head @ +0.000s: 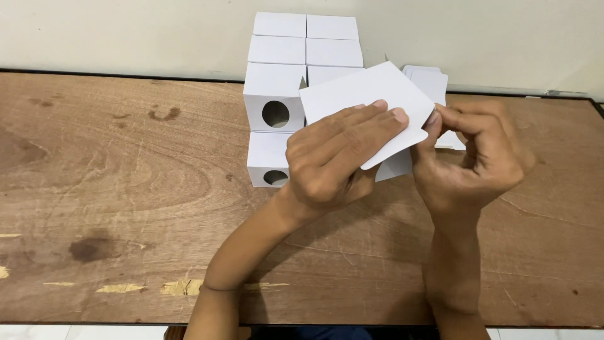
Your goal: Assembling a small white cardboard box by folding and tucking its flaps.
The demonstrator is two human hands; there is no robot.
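My left hand (336, 160) grips a flat white cardboard box blank (365, 97) with its fingers spread over the top face. My right hand (475, 154) pinches the blank's right edge between thumb and fingertips. The blank is held tilted above the wooden table (126, 189). Just behind it stands a stack of assembled white boxes (277, 94), two of them showing a round hole in the front face.
A pile of flat white blanks (434, 79) lies at the back right, partly hidden by my hands. The stacked boxes lean against a pale wall (126, 31). The table's front edge runs along the bottom, with chipped yellow patches.
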